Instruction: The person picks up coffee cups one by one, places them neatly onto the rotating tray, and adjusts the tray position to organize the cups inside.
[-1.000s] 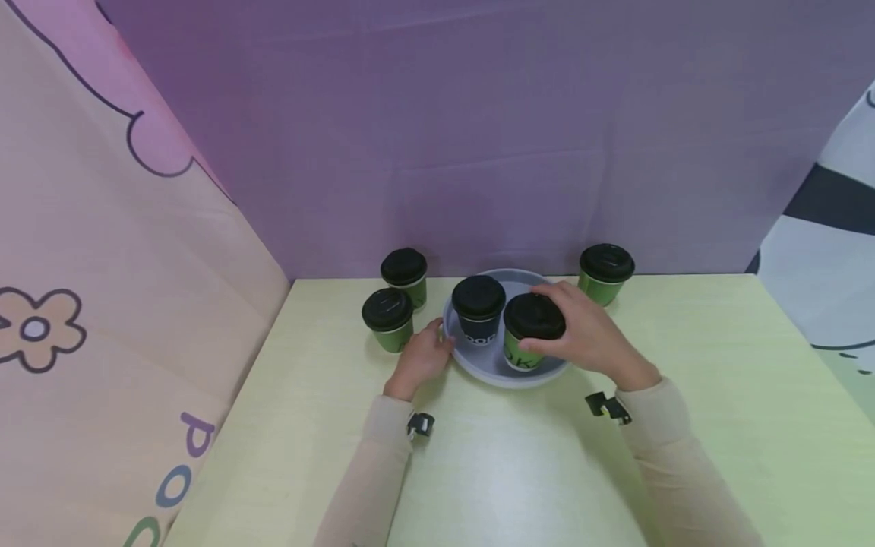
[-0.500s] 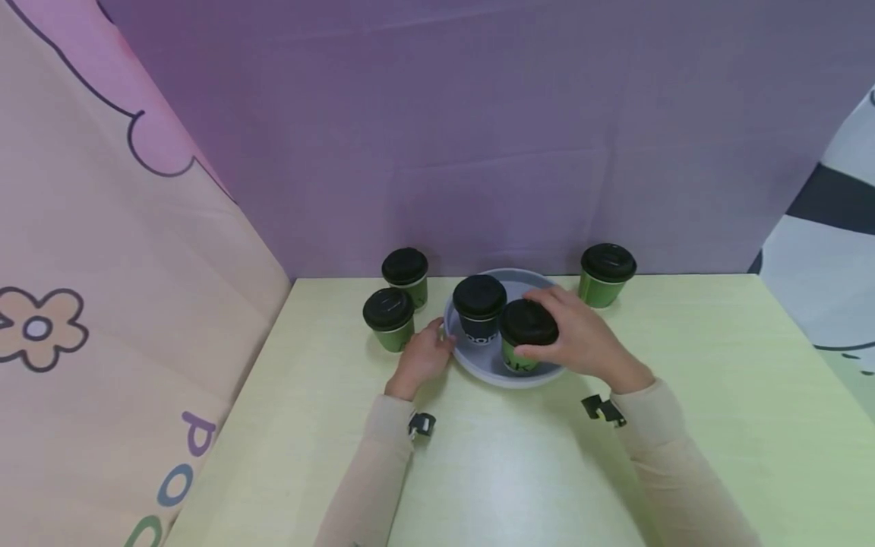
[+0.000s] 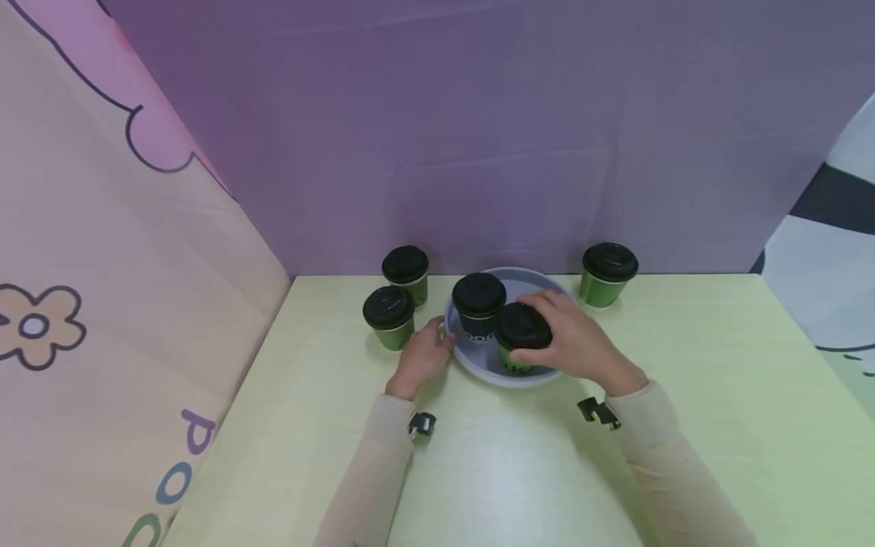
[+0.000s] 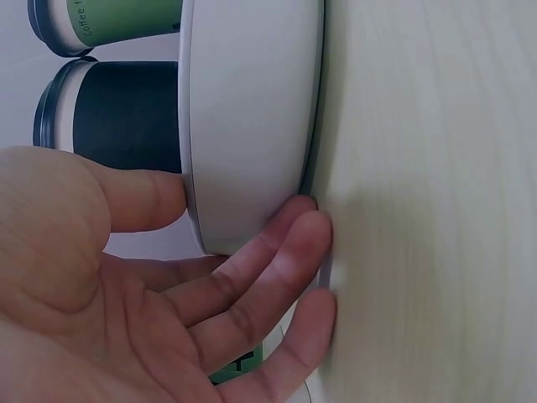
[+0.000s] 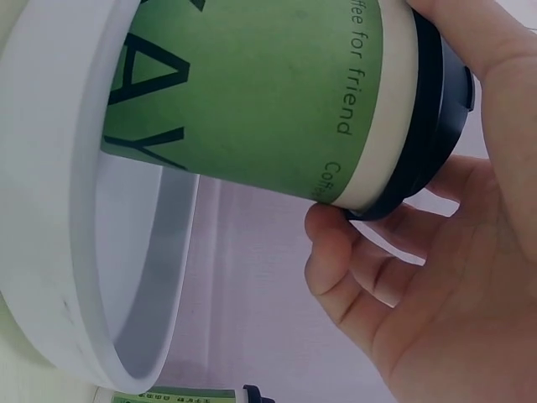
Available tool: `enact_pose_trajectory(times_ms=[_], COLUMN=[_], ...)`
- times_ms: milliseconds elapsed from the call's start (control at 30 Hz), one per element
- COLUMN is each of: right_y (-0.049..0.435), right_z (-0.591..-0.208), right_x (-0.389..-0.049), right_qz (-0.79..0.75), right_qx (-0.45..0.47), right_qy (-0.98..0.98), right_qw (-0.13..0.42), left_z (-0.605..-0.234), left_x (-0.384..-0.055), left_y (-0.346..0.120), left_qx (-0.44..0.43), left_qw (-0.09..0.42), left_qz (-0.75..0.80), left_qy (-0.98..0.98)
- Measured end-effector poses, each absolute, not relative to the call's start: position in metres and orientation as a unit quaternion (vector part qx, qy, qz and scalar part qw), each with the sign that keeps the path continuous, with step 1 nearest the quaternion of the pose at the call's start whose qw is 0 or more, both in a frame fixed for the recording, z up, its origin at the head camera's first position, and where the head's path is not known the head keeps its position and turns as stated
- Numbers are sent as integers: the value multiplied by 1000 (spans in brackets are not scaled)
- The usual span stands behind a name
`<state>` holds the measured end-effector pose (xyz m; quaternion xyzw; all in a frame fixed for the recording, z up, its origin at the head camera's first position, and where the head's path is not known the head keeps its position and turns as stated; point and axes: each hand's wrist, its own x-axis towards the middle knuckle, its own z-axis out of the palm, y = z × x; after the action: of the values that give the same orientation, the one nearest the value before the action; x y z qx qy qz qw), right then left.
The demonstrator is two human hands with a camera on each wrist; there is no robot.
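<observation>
A round grey tray (image 3: 514,381) stands on the table with two lidded paper coffee cups in it. My left hand (image 3: 424,357) grips its left side, thumb at the rim (image 4: 186,220) and fingers curled low around the wall. The dark cup (image 3: 479,298) is upright at the tray's left. Beside it, the green cup (image 3: 522,327) is held by my right hand (image 3: 581,340), with thumb and fingers around its black lid. In the right wrist view the green cup's (image 5: 260,92) base is down behind the tray wall (image 5: 59,168), and the cups overlap in the head view.
Two green lidded cups, one at the back (image 3: 406,264) and one nearer (image 3: 388,310), stand left of the tray. Another green cup (image 3: 607,273) is at the back right. A purple cloth (image 3: 437,137) hangs behind the table (image 3: 506,471).
My right hand has moved the green cup slightly left and toward me in the tray, closer to the dark cup. My left hand keeps its place on the tray.
</observation>
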<state>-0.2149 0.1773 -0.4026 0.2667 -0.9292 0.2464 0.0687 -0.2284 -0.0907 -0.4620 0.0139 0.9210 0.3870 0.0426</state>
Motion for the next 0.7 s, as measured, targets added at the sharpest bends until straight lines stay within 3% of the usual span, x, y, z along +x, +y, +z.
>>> enact_pose_trajectory(times_ms=[700], right_y=[170], right_z=[-402], right_x=[-210], right_qz=[257], right_qx=[253], right_qy=[-931], right_qw=[65], left_z=[-464], left_x=[-229], left_y=[-89], left_qx=[4], left_qw=[36], left_qz=[384], left_qy=[923])
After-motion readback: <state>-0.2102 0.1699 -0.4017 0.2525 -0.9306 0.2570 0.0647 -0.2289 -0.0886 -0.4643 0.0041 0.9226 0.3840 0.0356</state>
